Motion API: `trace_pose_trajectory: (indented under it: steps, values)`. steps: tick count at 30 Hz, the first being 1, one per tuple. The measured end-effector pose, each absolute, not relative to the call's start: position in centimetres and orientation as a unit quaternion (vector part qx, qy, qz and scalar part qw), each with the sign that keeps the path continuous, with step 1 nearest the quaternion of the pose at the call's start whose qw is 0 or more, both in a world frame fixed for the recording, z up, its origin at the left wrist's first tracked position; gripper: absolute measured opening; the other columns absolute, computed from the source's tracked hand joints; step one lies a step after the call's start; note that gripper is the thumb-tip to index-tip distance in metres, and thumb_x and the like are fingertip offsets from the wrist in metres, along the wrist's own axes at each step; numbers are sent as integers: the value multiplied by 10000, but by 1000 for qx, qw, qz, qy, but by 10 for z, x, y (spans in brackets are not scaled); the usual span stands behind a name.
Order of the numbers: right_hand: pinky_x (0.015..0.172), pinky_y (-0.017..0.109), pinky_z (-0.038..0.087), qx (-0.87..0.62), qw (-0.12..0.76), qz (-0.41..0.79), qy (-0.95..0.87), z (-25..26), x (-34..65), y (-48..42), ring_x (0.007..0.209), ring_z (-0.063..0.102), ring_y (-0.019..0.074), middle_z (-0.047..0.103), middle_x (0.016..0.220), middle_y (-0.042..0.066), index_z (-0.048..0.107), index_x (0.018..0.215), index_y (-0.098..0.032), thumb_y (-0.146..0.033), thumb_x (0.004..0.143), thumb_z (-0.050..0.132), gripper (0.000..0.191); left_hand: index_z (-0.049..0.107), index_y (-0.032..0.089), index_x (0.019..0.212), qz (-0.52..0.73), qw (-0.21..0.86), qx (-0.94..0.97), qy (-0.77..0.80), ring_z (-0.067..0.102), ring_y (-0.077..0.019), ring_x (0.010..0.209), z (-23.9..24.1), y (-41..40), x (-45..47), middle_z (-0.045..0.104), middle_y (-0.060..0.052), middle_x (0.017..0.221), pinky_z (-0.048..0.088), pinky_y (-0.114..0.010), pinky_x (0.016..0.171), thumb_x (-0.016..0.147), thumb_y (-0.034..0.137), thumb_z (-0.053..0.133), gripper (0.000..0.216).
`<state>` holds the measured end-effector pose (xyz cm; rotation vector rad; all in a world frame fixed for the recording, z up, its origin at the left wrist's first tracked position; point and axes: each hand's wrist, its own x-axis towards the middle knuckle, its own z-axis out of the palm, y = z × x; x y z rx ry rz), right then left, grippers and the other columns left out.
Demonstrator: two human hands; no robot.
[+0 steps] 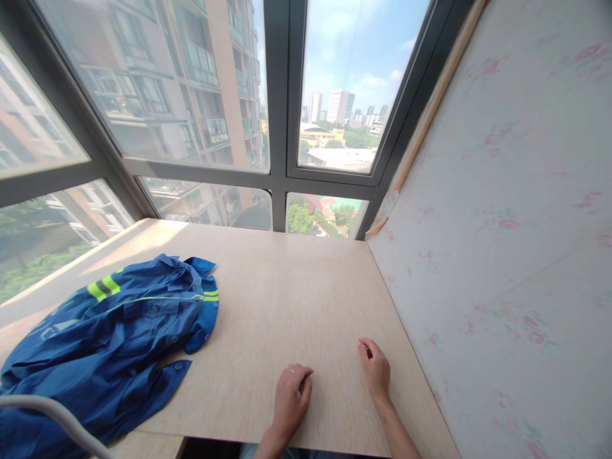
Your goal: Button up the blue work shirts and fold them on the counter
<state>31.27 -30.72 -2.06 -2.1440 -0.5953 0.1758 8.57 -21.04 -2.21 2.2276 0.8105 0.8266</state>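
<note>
My left hand (292, 395) rests near the front edge of the wooden tabletop (287, 306), its fingers curled in loosely. A ring shows on one finger. To its right, my right hand (375, 370) is also curled closed, thumb against the fingers. Nothing shows in either hand, and the two are apart. On the left lies a blue work jacket (143, 319) with yellow-green and grey reflective bands, spread out and wrinkled. Its collar points toward the window. Of the two, my left hand is closer to it, without touching.
A grey curved tube (57, 414) crosses the jacket's lower left corner. Dark-framed windows (280, 127) border the far and left sides of the tabletop. A flower-patterned wall (502, 255) rises along the right edge. A dark gap (210, 448) shows at the front edge.
</note>
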Motion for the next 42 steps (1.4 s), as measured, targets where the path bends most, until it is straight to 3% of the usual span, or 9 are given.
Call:
trace_pose_trajectory:
  steps: [42]
  values:
    - [748, 348, 487, -888, 398, 61, -223, -10, 308, -305, 828, 664, 280, 746, 963, 160, 722, 918, -144, -557, 733, 417, 545, 654, 203, 848, 296, 339, 838, 309, 626, -207, 782, -14, -215, 82, 672, -55, 788, 476, -330, 700, 803, 78, 502, 202]
